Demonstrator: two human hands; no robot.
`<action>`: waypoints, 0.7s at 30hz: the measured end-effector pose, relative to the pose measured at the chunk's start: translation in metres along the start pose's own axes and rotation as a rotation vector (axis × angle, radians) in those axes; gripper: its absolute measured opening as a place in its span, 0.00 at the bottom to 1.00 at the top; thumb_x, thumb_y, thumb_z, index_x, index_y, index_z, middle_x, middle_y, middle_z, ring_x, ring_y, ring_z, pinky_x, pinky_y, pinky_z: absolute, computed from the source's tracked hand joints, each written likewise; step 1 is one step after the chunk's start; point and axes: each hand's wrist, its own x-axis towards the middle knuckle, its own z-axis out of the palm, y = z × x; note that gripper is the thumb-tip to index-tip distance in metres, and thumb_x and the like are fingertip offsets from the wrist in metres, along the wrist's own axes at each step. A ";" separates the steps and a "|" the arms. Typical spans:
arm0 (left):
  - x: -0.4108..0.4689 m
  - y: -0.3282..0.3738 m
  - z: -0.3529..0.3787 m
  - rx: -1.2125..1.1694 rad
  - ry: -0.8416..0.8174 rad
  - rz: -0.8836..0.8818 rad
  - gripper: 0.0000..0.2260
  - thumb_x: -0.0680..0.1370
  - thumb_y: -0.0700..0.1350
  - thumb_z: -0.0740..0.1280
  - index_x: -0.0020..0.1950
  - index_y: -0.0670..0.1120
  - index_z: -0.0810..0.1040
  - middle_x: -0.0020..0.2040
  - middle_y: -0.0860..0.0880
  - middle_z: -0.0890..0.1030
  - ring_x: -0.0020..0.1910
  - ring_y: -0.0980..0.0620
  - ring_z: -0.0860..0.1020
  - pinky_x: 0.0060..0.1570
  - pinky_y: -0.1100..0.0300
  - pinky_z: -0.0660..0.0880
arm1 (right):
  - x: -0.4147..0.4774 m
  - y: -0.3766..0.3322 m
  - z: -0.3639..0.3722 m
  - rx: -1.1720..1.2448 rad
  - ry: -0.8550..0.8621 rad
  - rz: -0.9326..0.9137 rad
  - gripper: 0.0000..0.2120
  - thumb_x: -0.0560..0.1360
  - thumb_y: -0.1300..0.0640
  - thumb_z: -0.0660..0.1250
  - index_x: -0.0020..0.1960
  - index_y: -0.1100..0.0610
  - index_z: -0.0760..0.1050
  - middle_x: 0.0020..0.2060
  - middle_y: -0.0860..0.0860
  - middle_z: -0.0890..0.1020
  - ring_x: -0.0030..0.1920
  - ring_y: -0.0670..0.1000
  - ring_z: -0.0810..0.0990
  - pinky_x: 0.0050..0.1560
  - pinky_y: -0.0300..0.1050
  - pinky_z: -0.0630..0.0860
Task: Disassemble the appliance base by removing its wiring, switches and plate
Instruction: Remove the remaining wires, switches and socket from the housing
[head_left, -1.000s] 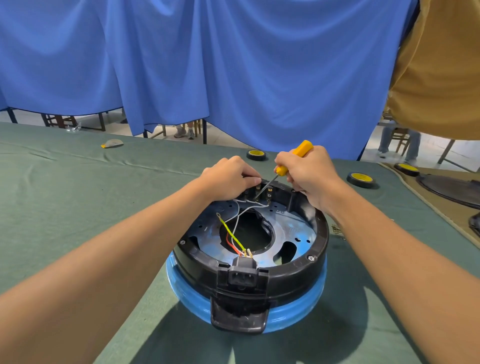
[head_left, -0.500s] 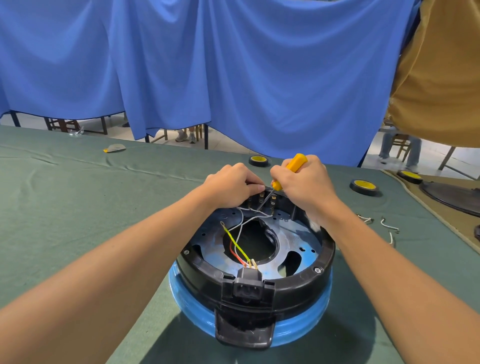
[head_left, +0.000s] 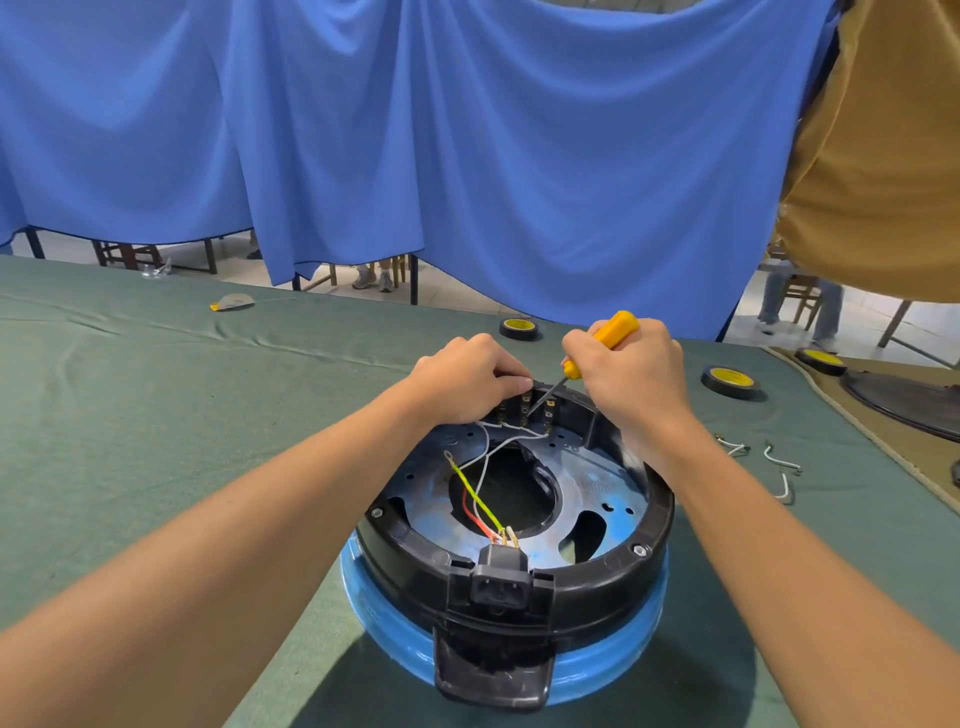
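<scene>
The round black-and-blue appliance base (head_left: 597, 579) sits on the green-clothed tabletop (head_left: 156, 415). Both hands stay at its 12 o'clock rim. The right hand (head_left: 631, 379) still grips the yellow-handled screwdriver (head_left: 613, 330), with more of the shaft now showing. The left hand (head_left: 465, 379) curls over the brass switch terminals (head_left: 548, 413); I cannot tell what it holds.
</scene>
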 end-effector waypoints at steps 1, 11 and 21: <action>0.000 0.000 0.000 0.002 0.002 0.001 0.12 0.81 0.53 0.61 0.63 0.56 0.79 0.58 0.54 0.81 0.56 0.50 0.77 0.53 0.51 0.74 | 0.001 0.000 0.000 0.022 0.003 0.024 0.15 0.66 0.55 0.65 0.26 0.64 0.71 0.24 0.58 0.76 0.29 0.53 0.72 0.33 0.48 0.71; 0.002 0.000 -0.001 0.010 -0.008 0.000 0.12 0.81 0.53 0.61 0.63 0.57 0.79 0.58 0.54 0.81 0.57 0.50 0.76 0.57 0.46 0.74 | -0.002 -0.002 -0.001 -0.004 -0.039 -0.034 0.16 0.70 0.56 0.67 0.25 0.61 0.72 0.21 0.53 0.72 0.24 0.48 0.68 0.30 0.44 0.69; 0.002 -0.003 0.000 -0.004 0.009 0.028 0.12 0.81 0.53 0.61 0.60 0.57 0.81 0.49 0.57 0.81 0.52 0.51 0.75 0.49 0.51 0.72 | -0.016 -0.006 -0.018 -0.145 -0.164 -0.287 0.19 0.74 0.54 0.69 0.27 0.62 0.74 0.22 0.56 0.73 0.28 0.54 0.71 0.30 0.35 0.65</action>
